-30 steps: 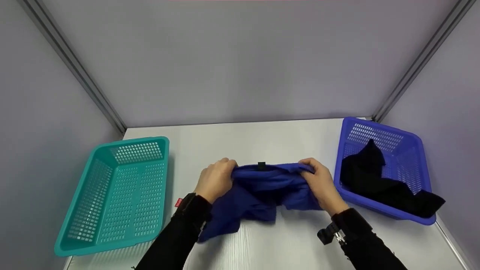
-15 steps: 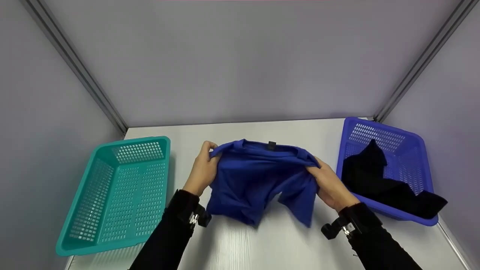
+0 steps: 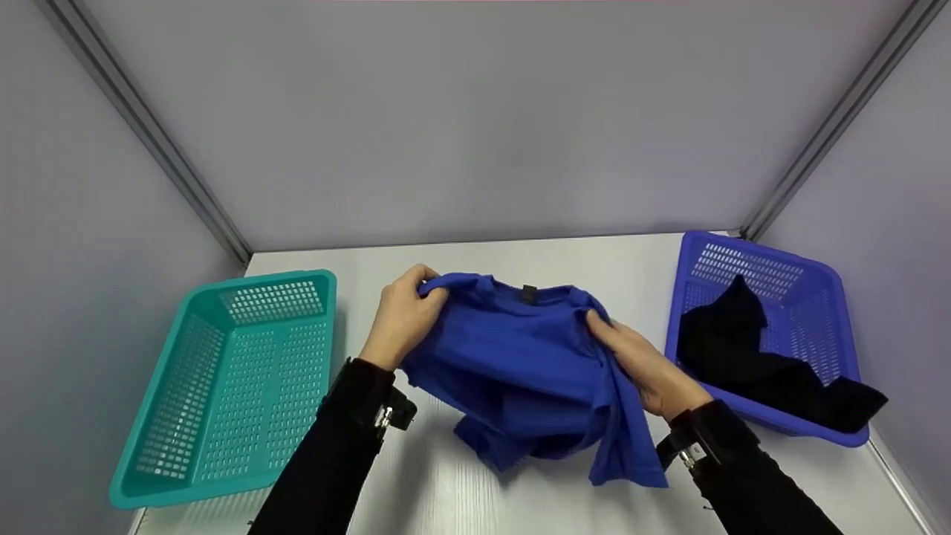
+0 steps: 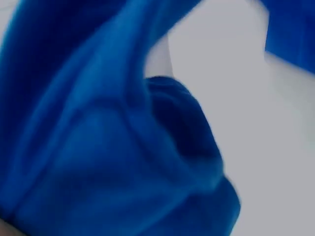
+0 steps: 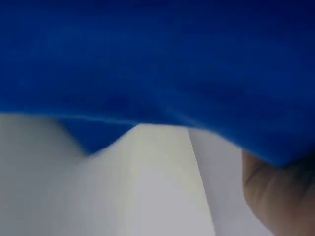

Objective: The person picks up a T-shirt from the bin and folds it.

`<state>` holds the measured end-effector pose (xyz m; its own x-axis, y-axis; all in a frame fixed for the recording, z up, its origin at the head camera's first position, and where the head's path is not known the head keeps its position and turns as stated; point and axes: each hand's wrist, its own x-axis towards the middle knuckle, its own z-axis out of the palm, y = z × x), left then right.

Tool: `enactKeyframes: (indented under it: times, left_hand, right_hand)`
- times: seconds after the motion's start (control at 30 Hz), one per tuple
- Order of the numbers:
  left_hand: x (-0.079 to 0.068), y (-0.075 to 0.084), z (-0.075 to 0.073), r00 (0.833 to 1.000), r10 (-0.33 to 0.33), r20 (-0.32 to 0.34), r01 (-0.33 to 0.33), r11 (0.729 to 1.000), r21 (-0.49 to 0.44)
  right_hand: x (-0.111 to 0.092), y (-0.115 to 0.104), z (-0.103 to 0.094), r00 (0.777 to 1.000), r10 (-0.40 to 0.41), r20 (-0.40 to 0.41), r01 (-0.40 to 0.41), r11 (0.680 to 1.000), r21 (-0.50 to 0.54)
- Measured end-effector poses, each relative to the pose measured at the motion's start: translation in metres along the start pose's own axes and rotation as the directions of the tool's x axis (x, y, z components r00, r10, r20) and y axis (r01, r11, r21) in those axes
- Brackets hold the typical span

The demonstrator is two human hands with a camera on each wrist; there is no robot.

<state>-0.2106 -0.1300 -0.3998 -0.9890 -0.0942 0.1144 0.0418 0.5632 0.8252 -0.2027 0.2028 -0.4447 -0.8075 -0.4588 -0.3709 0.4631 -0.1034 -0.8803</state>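
Note:
A blue T-shirt (image 3: 513, 349) with a dark neck label hangs between both hands over the white table, its lower part bunched and folded. My left hand (image 3: 405, 312) pinches it at the upper left, thumb in front of the cloth. At the upper right, my right hand (image 3: 646, 360) grips the shirt near the collar, the thumb showing and the other fingers hidden behind the fabric. Blue cloth (image 4: 108, 167) fills much of the left wrist view, blurred. In the right wrist view the cloth (image 5: 147, 64) covers the top, with part of the right hand (image 5: 280, 196) below it.
A teal basket (image 3: 252, 394) with nothing in it stands on the left of the white table (image 3: 431, 498). On the right is a purple-blue basket (image 3: 806, 297) holding a black garment (image 3: 743, 364) that droops over its front rim. Grey panels (image 3: 475, 126) enclose the back and sides.
The shirt has been raised and spread from a bunched strip, its front now facing up with the neck label at the top. The left hand moved up and slightly left; the baskets stayed put.

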Motion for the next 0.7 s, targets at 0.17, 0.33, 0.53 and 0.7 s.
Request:
enactKeyframes:
  times: [0.17, 0.33, 0.53, 0.7]
  left_hand:
    - [0.005, -0.02, 0.0, 0.996, -0.087, -0.01, 0.087, 0.994, 0.064]
    - [0.01, -0.044, -0.001, 0.993, -0.12, -0.018, 0.121, 0.989, 0.084]
    - [0.015, -0.056, -0.004, 0.988, -0.15, -0.027, 0.151, 0.988, 0.036]
    - [0.023, -0.054, -0.006, 0.993, -0.036, -0.112, 0.05, 0.991, 0.121]
  right_hand:
    - [0.002, 0.005, -0.02, 0.971, -0.173, -0.166, 0.073, 0.872, -0.483]
    - [-0.001, 0.009, -0.035, 0.888, -0.361, -0.284, -0.002, 0.615, -0.788]
    - [0.005, 0.008, -0.035, 0.76, -0.587, -0.278, 0.041, 0.47, -0.882]
    - [0.011, 0.0, -0.032, 0.597, -0.763, -0.247, 0.06, 0.35, -0.935]
